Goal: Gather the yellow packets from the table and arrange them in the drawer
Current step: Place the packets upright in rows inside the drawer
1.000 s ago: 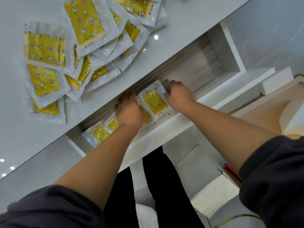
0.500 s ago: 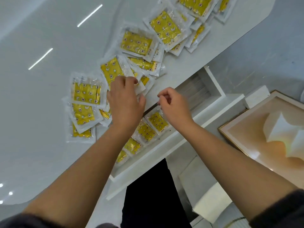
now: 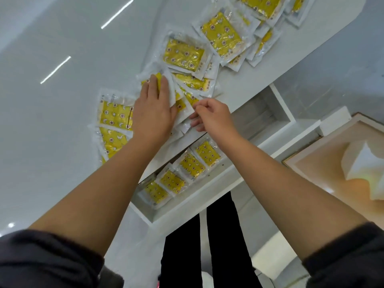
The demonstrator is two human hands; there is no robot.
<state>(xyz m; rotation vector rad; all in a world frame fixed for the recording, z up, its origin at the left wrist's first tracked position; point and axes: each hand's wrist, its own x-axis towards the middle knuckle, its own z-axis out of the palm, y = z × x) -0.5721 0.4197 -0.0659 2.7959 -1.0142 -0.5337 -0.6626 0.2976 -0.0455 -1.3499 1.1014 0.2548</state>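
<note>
Yellow packets (image 3: 116, 115) overlap across the glossy white table (image 3: 62, 121). The far ones are cut off at the top edge and several are half buried under their neighbours. My left hand (image 3: 153, 115) hides most of one, its fingers straight, slightly apart and pressing flat. My right hand (image 3: 214, 119) is curled, and thumb and forefinger look to pinch the front packet (image 3: 182, 109) by its corner at the table's rim, though the contact is blurred. Below, four packets (image 3: 191, 165) sit in a row in the open drawer (image 3: 193, 201), with ribbed grey floor showing to their right. The wrappers are crinkly and clear.
</note>
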